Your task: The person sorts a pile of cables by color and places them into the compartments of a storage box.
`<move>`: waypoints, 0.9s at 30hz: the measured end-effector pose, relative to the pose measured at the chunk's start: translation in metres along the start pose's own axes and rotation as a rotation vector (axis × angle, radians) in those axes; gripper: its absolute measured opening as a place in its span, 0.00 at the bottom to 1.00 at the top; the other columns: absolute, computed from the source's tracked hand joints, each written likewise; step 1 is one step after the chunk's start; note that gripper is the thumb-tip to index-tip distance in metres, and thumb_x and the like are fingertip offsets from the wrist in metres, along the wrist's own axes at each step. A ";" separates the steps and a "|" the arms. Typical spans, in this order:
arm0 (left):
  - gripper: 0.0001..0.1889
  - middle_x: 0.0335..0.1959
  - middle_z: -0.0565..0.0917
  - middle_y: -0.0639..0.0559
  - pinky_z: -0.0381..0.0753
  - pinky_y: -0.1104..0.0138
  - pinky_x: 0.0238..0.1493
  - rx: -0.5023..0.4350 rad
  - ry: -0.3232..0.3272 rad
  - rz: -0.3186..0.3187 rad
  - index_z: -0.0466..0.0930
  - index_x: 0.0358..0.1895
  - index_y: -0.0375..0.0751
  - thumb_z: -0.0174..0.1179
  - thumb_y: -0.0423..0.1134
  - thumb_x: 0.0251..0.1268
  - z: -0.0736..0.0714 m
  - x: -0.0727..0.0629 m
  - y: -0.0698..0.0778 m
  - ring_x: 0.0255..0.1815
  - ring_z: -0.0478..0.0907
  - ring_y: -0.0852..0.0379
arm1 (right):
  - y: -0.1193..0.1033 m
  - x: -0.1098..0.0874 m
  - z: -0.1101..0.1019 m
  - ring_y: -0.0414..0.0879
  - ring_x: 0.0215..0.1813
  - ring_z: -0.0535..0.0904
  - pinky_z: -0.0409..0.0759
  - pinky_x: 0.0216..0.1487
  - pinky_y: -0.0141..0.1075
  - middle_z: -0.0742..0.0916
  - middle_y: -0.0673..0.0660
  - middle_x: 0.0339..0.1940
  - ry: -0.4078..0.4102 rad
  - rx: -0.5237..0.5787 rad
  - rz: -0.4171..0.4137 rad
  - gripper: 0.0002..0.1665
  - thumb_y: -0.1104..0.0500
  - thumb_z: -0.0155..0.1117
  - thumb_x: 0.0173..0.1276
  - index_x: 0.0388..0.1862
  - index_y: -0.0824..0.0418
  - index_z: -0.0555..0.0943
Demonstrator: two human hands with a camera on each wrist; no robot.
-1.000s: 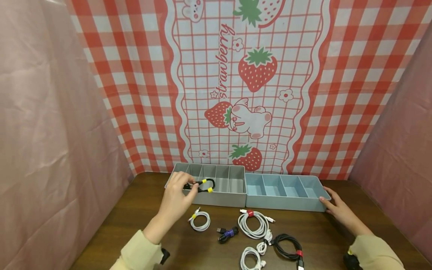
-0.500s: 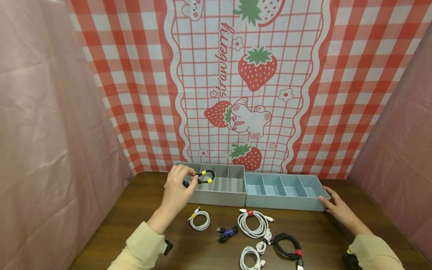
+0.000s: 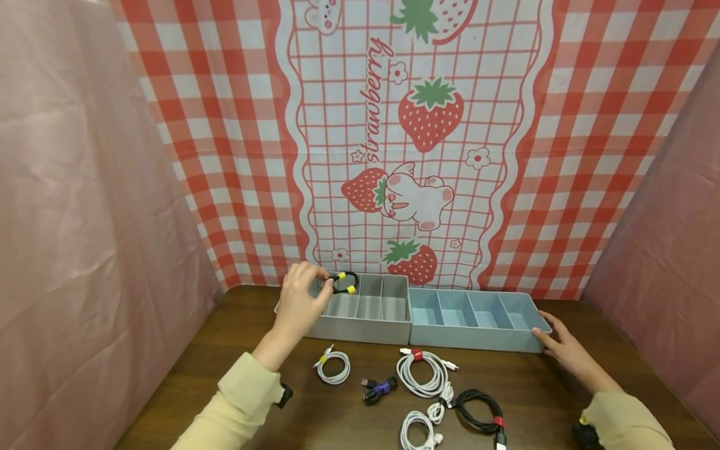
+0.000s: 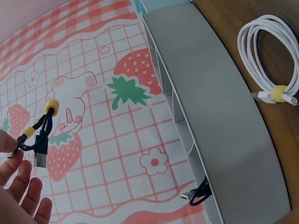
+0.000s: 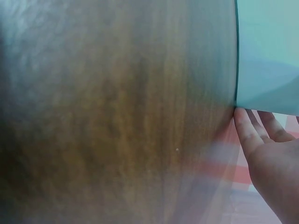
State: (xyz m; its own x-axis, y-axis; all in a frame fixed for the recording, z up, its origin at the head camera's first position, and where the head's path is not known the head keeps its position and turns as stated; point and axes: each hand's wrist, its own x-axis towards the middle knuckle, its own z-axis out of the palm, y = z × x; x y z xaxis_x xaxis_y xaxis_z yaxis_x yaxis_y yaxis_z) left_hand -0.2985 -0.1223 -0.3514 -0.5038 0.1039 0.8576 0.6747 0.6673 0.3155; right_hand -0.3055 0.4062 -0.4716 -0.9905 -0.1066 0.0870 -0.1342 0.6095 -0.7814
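My left hand (image 3: 297, 301) pinches a short black USB cable (image 4: 43, 133) with yellow ties between thumb and forefinger. It holds the coil in the air above the grey divided box (image 3: 360, 330); in the left wrist view the other fingers are loosely spread and a metal plug hangs down. Another black cable (image 4: 201, 192) pokes out of a compartment of that box, hidden by my hand in the head view. At the right end of the light blue divided box (image 3: 475, 339), my right hand (image 3: 570, 355) rests its thumb and fairly straight fingers against the corner.
On the wooden table in front of the boxes lie a white coil with a yellow tie (image 3: 334, 369), a black cable with a purple tie (image 3: 380, 390), a white coil with a red tie (image 3: 423, 375), smaller white coils (image 3: 416, 430) and a black coil (image 3: 478, 412). A checked cloth hangs behind.
My left hand has risen and moved slightly back, lifting the black cable from the grey box's front rim to its far rim in the head view. My right hand stays put.
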 end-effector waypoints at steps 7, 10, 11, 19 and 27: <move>0.03 0.30 0.78 0.50 0.69 0.57 0.42 0.021 -0.006 -0.049 0.79 0.30 0.40 0.64 0.32 0.55 0.005 0.004 -0.006 0.36 0.70 0.51 | 0.000 0.001 0.000 0.19 0.44 0.62 0.79 0.48 0.46 0.57 0.77 0.66 0.003 -0.011 0.006 0.41 0.49 0.43 0.77 0.73 0.70 0.41; 0.03 0.30 0.78 0.50 0.69 0.57 0.41 0.027 -0.004 -0.064 0.79 0.30 0.41 0.64 0.32 0.54 0.009 0.005 -0.009 0.36 0.71 0.50 | -0.001 0.001 -0.001 0.36 0.52 0.71 0.78 0.49 0.49 0.57 0.78 0.66 -0.004 -0.026 0.013 0.41 0.48 0.43 0.77 0.74 0.70 0.40; 0.03 0.30 0.78 0.50 0.69 0.57 0.41 0.028 -0.004 -0.068 0.79 0.30 0.41 0.64 0.32 0.54 0.010 0.005 -0.010 0.36 0.71 0.50 | -0.002 0.001 -0.001 0.45 0.54 0.72 0.78 0.49 0.50 0.57 0.78 0.66 -0.003 -0.027 0.017 0.41 0.48 0.43 0.77 0.74 0.70 0.40; 0.02 0.31 0.78 0.49 0.69 0.56 0.43 0.035 -0.019 -0.091 0.79 0.30 0.41 0.63 0.32 0.55 0.019 0.003 -0.020 0.37 0.71 0.50 | -0.002 0.000 -0.001 0.24 0.47 0.67 0.79 0.47 0.42 0.56 0.78 0.66 -0.004 -0.001 0.020 0.41 0.48 0.43 0.77 0.73 0.70 0.41; 0.02 0.32 0.78 0.49 0.69 0.56 0.42 0.069 -0.052 -0.097 0.80 0.31 0.41 0.63 0.33 0.56 0.029 0.002 -0.029 0.39 0.71 0.50 | -0.002 0.000 0.000 0.15 0.42 0.60 0.79 0.45 0.40 0.58 0.78 0.65 0.003 0.035 0.002 0.40 0.50 0.44 0.76 0.73 0.71 0.41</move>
State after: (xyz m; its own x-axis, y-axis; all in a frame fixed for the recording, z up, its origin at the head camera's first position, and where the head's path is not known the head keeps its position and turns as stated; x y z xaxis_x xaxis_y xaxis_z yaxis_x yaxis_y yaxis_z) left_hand -0.3353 -0.1200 -0.3705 -0.5934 0.0732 0.8016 0.5838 0.7248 0.3660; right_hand -0.3047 0.4045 -0.4700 -0.9909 -0.1028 0.0872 -0.1310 0.5815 -0.8029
